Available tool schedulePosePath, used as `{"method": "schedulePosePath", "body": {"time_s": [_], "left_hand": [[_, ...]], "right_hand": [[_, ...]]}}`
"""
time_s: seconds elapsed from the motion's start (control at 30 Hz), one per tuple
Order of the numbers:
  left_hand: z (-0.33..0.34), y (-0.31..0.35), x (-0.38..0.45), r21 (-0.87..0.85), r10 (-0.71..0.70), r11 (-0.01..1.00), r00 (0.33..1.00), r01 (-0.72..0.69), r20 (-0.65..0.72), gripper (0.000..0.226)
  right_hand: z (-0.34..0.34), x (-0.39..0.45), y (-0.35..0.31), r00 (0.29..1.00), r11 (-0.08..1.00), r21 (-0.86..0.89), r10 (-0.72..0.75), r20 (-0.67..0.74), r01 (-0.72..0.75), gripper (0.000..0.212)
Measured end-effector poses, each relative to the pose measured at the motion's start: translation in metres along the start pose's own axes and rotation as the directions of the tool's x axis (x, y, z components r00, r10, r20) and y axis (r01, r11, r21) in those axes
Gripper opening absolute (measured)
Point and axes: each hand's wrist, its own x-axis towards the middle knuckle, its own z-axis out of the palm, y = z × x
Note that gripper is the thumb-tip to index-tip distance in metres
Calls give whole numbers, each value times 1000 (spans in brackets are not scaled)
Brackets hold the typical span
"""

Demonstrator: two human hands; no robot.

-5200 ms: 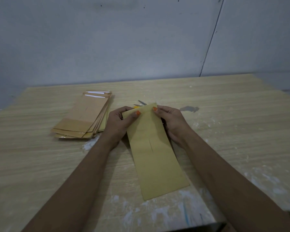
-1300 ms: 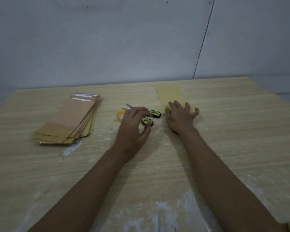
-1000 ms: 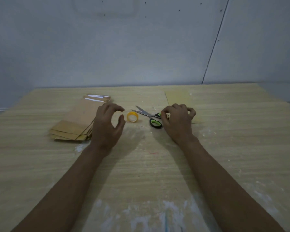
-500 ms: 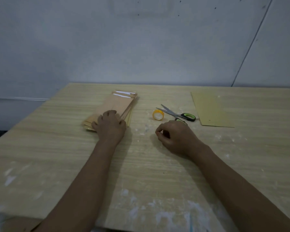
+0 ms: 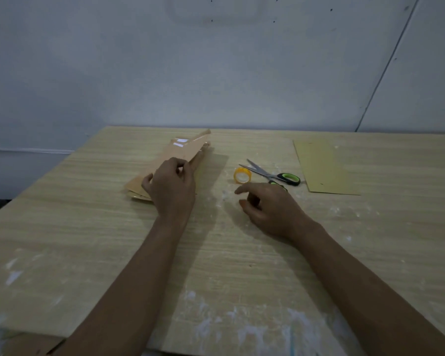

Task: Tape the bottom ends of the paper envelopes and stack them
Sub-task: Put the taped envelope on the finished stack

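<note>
A pile of brown paper envelopes [image 5: 139, 188] lies at the table's left. My left hand [image 5: 171, 188] grips the top envelope [image 5: 184, 150] near its middle, and its far end is raised off the pile, with a shiny strip of tape showing there. My right hand [image 5: 267, 206] hovers low over the table with loosely curled fingers and holds nothing. Just beyond it lie a small yellow tape roll [image 5: 242, 175] and scissors [image 5: 272, 173] with green-and-black handles. One taped envelope [image 5: 324, 167] lies flat at the right.
The wooden table [image 5: 216, 265] has white smears near its front edge. A grey wall stands right behind the table's far edge. The table's left edge runs close to the envelope pile.
My left hand has closed on the top envelope of the pile and tilted its far end up. My right hand has drifted slightly toward me, away from the scissors.
</note>
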Motion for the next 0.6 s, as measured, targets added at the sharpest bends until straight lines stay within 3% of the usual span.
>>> {"method": "schedulePosePath", "body": {"time_s": [0.1, 0.2, 0.47, 0.6], "left_hand": [[1, 3, -1, -194, 159, 965, 983, -175, -94, 11], [4, 10, -6, -262, 241, 924, 956, -278, -166, 7], [6, 18, -12, -294, 205, 918, 954, -266, -220, 8], [3, 19, -11, -308, 215, 908, 947, -283, -237, 8]], "right_hand": [[0, 1, -4, 999, 997, 77, 18, -51, -14, 47], [0, 0, -9, 997, 980, 199, 36, -74, -21, 65], [-1, -2, -9, 999, 985, 168, 44, -29, -38, 74], [1, -3, -9, 997, 966, 249, 74, 3, -72, 82]]}}
